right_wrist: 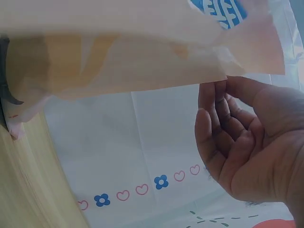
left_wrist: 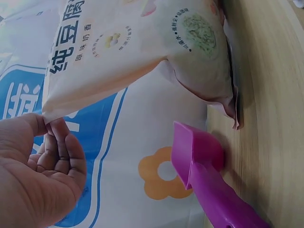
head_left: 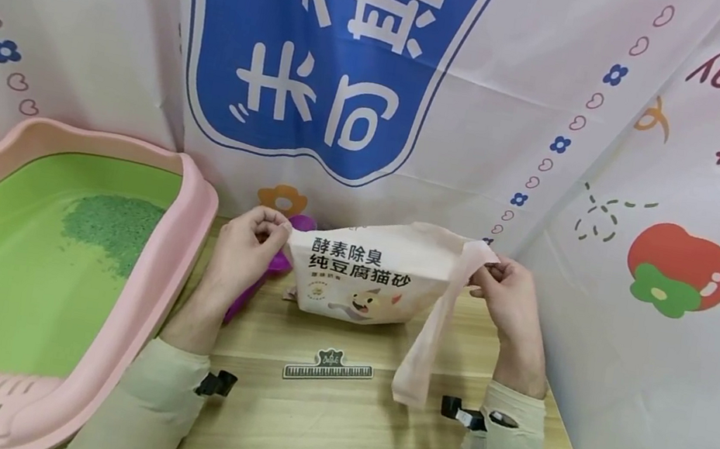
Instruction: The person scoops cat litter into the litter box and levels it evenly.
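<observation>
A pale pink bag of cat litter (head_left: 359, 275), printed with black characters and a cartoon cat, stands on the wooden table. My left hand (head_left: 242, 253) pinches its upper left corner between thumb and forefinger, as the left wrist view also shows (left_wrist: 42, 166). At the opposite top corner, my right hand (head_left: 511, 299) pinches the bag's edge. From that right end a long pale strip (head_left: 422, 360) hangs down toward the table. Behind the left hand lies a purple scoop (left_wrist: 204, 175), partly hidden in the head view. In front of the bag is a clip with a piano-key pattern (head_left: 328, 369).
To the left stands a pink-rimmed litter box (head_left: 189, 229) with a green inside, where green granules (head_left: 120, 222) lie toward the far right corner. Printed cloth walls (head_left: 484, 111) rise behind the table (head_left: 298, 435) and along its right side.
</observation>
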`<control>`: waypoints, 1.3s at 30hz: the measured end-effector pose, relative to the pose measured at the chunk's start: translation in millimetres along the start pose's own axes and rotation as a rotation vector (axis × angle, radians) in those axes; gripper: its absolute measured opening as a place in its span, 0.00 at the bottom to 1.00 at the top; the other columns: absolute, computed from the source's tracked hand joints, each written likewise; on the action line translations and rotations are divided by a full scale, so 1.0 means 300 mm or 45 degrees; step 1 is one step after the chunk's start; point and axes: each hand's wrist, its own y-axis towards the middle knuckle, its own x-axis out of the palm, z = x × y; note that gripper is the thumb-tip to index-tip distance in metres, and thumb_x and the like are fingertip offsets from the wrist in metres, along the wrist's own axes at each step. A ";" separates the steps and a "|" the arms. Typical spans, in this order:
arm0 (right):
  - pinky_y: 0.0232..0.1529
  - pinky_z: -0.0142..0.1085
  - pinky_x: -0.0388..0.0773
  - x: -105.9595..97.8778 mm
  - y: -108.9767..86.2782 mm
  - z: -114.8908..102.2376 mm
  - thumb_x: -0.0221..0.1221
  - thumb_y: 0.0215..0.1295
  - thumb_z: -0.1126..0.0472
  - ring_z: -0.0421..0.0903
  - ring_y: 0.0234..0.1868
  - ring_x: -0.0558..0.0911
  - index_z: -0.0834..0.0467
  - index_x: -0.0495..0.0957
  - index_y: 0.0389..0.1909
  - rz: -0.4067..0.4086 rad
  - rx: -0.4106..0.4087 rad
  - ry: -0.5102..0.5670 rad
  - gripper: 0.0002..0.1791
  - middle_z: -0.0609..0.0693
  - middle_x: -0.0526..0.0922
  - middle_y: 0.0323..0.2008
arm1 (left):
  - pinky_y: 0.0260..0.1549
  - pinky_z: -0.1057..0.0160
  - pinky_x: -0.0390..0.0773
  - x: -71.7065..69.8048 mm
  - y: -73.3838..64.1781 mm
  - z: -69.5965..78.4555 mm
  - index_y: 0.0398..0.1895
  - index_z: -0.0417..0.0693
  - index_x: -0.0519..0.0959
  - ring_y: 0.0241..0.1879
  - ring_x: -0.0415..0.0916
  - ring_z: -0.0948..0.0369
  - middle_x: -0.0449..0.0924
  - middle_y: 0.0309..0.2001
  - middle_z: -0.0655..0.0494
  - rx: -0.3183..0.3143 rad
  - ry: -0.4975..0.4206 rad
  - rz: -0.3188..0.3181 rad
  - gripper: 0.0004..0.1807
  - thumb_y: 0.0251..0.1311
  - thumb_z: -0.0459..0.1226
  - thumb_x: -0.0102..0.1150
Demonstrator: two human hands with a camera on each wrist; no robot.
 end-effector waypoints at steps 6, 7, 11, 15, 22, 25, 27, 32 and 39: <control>0.34 0.27 0.86 0.009 -0.006 -0.002 0.58 0.87 0.70 0.31 0.32 0.84 0.78 0.82 0.65 0.010 -0.092 -0.005 0.17 0.32 0.84 0.32 | 0.44 0.65 0.75 0.001 -0.003 -0.001 0.56 0.47 0.86 0.41 0.80 0.57 0.94 0.44 0.46 -0.015 -0.015 -0.080 0.13 0.88 0.45 0.59; 0.34 0.27 0.86 0.009 -0.006 -0.003 0.58 0.86 0.71 0.31 0.32 0.84 0.78 0.82 0.64 0.019 -0.106 0.000 0.17 0.32 0.84 0.32 | 0.43 0.65 0.75 0.002 -0.003 -0.001 0.57 0.46 0.86 0.41 0.80 0.57 0.94 0.45 0.45 -0.006 -0.020 -0.085 0.13 0.89 0.44 0.58; 0.34 0.26 0.85 0.010 -0.010 -0.014 0.60 0.88 0.68 0.30 0.33 0.86 0.79 0.84 0.61 0.060 -0.135 0.019 0.16 0.29 0.85 0.31 | 0.39 0.66 0.75 0.001 -0.002 0.002 0.57 0.45 0.85 0.38 0.78 0.57 0.94 0.43 0.43 0.025 -0.029 -0.072 0.13 0.91 0.44 0.58; 0.32 0.27 0.83 0.014 -0.011 -0.021 0.63 0.89 0.63 0.30 0.32 0.86 0.77 0.87 0.56 0.079 -0.110 0.023 0.17 0.29 0.87 0.28 | 0.39 0.66 0.75 -0.008 -0.003 0.010 0.58 0.44 0.85 0.38 0.79 0.58 0.95 0.46 0.43 0.015 -0.002 -0.083 0.13 0.91 0.44 0.58; 0.25 0.27 0.77 0.039 -0.004 -0.014 0.69 0.85 0.56 0.32 0.23 0.78 0.62 0.88 0.34 0.107 -0.013 0.065 0.17 0.33 0.81 0.17 | 0.46 0.61 0.79 -0.009 -0.009 0.014 0.59 0.46 0.85 0.41 0.83 0.54 0.94 0.45 0.45 0.065 0.071 -0.095 0.12 0.91 0.43 0.59; 0.23 0.28 0.76 0.051 -0.003 -0.014 0.70 0.84 0.57 0.32 0.19 0.73 0.58 0.86 0.30 0.141 -0.002 0.097 0.17 0.34 0.76 0.14 | 0.51 0.52 0.84 -0.005 -0.014 0.018 0.57 0.45 0.86 0.45 0.86 0.49 0.92 0.48 0.45 0.269 0.195 -0.032 0.08 0.89 0.39 0.62; 0.23 0.28 0.76 0.058 -0.003 -0.017 0.70 0.84 0.58 0.32 0.17 0.70 0.59 0.86 0.31 0.159 0.003 0.111 0.17 0.34 0.72 0.12 | 0.59 0.45 0.86 -0.005 -0.015 0.020 0.54 0.44 0.88 0.52 0.88 0.45 0.91 0.52 0.44 0.461 0.278 0.034 0.05 0.86 0.35 0.66; 0.23 0.29 0.76 0.067 -0.004 -0.022 0.69 0.84 0.58 0.33 0.17 0.70 0.64 0.86 0.36 0.167 0.036 0.101 0.16 0.34 0.69 0.12 | 0.67 0.37 0.85 -0.012 -0.010 0.015 0.54 0.47 0.95 0.62 0.89 0.42 0.95 0.60 0.48 0.994 0.369 0.035 0.10 0.73 0.30 0.79; 0.24 0.29 0.76 0.071 0.000 -0.021 0.68 0.85 0.57 0.34 0.19 0.74 0.65 0.86 0.40 0.154 0.067 0.092 0.15 0.34 0.74 0.14 | 0.72 0.40 0.86 -0.021 -0.010 -0.011 0.64 0.52 0.95 0.67 0.92 0.48 0.97 0.63 0.54 1.177 0.543 -0.202 0.23 0.67 0.38 0.87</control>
